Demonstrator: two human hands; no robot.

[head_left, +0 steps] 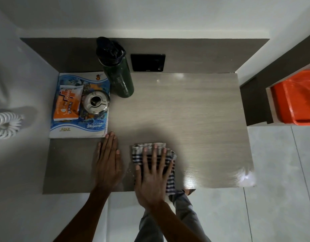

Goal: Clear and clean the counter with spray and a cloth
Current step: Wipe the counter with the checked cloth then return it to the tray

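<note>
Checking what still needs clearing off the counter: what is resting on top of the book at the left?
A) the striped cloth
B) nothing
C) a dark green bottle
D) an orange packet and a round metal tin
D: the orange packet and the round metal tin both lie on the book.

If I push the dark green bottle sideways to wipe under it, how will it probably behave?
The bottle stands upright, tall and narrow, so a high push would probably tip it. Its round body could then roll. The counter looks smooth and glossy, so a low push may slide it.

Single head view, steep downward look, close above counter (185,109), facing wall.
</note>
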